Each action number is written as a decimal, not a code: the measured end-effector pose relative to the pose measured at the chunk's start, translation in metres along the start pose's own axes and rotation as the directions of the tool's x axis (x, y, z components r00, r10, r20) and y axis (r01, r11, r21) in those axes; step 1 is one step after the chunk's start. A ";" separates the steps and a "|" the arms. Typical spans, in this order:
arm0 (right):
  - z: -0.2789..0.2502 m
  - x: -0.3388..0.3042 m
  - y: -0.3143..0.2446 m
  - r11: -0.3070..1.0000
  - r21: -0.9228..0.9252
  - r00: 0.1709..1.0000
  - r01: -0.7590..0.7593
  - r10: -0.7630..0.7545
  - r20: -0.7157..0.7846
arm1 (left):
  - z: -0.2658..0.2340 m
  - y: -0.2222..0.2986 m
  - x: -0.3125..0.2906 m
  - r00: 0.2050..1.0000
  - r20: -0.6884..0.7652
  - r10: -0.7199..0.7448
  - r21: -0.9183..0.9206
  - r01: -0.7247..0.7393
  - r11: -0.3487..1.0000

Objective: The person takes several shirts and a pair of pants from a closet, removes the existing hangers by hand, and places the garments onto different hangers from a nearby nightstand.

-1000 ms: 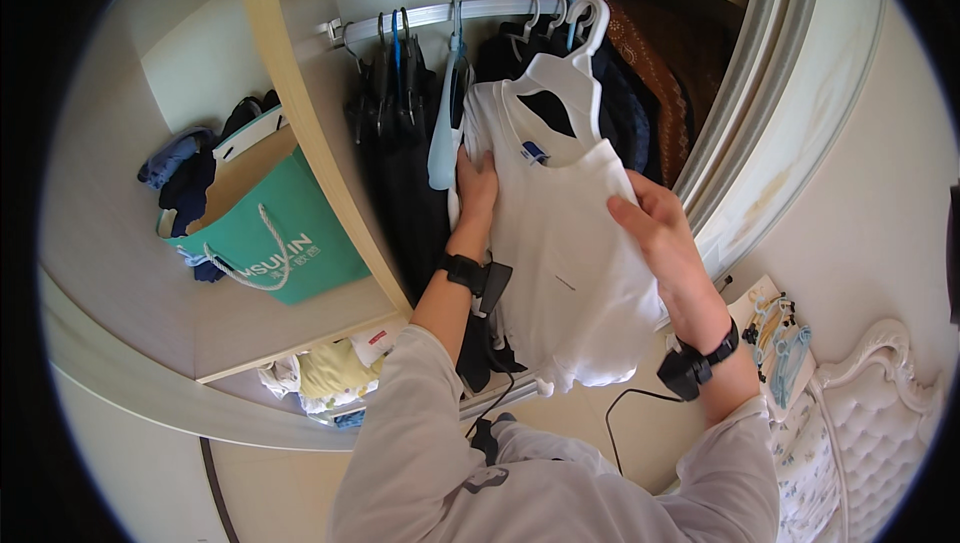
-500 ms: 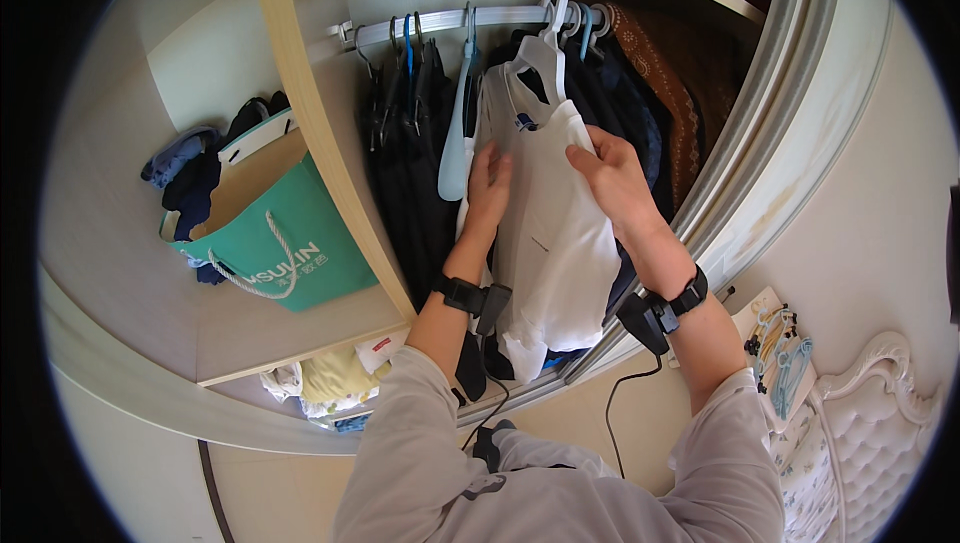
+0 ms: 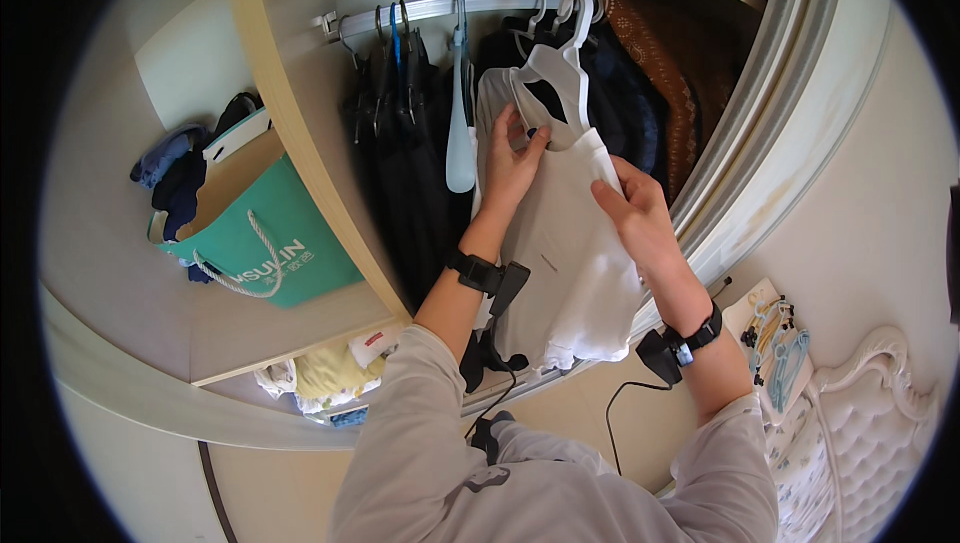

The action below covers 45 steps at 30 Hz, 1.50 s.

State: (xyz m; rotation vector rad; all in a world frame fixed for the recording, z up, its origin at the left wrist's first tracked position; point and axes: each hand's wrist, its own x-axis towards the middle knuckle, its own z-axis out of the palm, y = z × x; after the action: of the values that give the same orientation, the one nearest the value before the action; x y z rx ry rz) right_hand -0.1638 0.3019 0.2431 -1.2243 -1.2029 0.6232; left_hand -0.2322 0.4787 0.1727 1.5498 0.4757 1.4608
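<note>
In the middle of the frame a white top (image 3: 560,253) hangs on a white hanger (image 3: 560,68) hooked over the rail (image 3: 440,9) near the top. The left hand (image 3: 512,165) pinches the cloth near the neck, so the top stays flat. The right hand (image 3: 635,218) grips its right edge, fingers closed on the cloth, maybe to keep it from swinging. Dark clothes (image 3: 400,143) hang just left. A green bag (image 3: 260,233) sits on a shelf (image 3: 280,328) at the left.

Left of the white garment (image 3: 560,273): dark clothes (image 3: 400,173) merge, count unclear. Behind it: dark and brown clothing (image 3: 660,93) mostly covered. Below it: hem hides the wardrobe floor; the cable (image 3: 615,423) runs out behind the sleeve.
</note>
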 end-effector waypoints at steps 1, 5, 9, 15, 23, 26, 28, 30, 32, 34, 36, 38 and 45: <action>0.002 0.006 0.001 1.000 -0.010 1.000 -0.004 0.004 -0.023 | 0.002 -0.002 -0.002 1.000 0.009 -0.025 -0.003 0.025 1.000; 0.009 0.035 0.016 0.997 -0.058 0.996 0.053 -0.057 -0.075 | -0.003 -0.014 -0.007 0.998 0.006 -0.060 0.076 0.059 0.995; 0.022 0.063 0.024 0.990 -0.096 0.989 0.099 -0.108 -0.100 | -0.019 -0.021 -0.008 0.996 -0.060 -0.059 0.187 0.069 0.980; 0.038 0.105 0.028 0.985 -0.145 0.990 0.094 -0.108 -0.092 | -0.035 -0.018 -0.018 0.997 -0.041 -0.058 0.202 0.065 0.977; 0.041 0.131 0.061 0.981 -0.186 0.980 0.052 -0.086 -0.181 | -0.030 0.002 -0.030 0.996 0.050 -0.073 0.109 0.067 0.992; 0.037 0.122 0.064 0.982 -0.177 0.984 0.067 -0.094 -0.150 | -0.025 -0.012 -0.036 0.993 0.113 0.044 0.012 -0.045 0.999; 0.037 0.114 0.066 0.987 -0.146 0.983 0.067 -0.090 -0.161 | -0.022 -0.012 -0.045 0.983 0.170 0.072 -0.021 -0.069 0.997; 0.039 0.101 0.069 0.991 -0.111 0.983 0.072 -0.090 -0.162 | -0.022 -0.012 -0.051 0.960 0.199 0.195 0.040 -0.207 0.977; 0.035 0.086 0.072 0.973 -0.201 0.980 0.115 -0.144 -0.136 | -0.020 -0.011 -0.057 0.957 0.219 0.188 0.102 -0.214 0.972; 0.019 0.089 0.086 0.965 -0.203 0.970 0.166 -0.197 -0.145 | -0.013 -0.012 -0.059 0.954 0.241 0.179 0.166 -0.222 0.961; 0.004 0.094 0.085 0.976 -0.214 0.983 -0.028 -0.011 -0.181 | -0.006 -0.017 -0.062 0.960 0.268 0.078 0.195 -0.134 0.972; 0.000 0.093 0.092 0.960 -0.278 0.969 -0.029 -0.041 -0.242 | -0.002 -0.022 -0.069 0.957 0.280 0.074 0.214 -0.138 0.967; 0.007 0.050 0.143 0.942 -0.332 0.975 -0.046 -0.029 -0.219 | 0.004 -0.028 -0.090 0.946 0.300 0.119 0.259 -0.201 0.945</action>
State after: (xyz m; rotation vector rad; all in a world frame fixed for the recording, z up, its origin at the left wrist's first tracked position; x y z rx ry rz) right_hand -0.1226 0.3905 0.1266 -1.5424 -1.1440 0.2811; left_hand -0.2393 0.4201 0.0989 2.0358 0.4103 1.3031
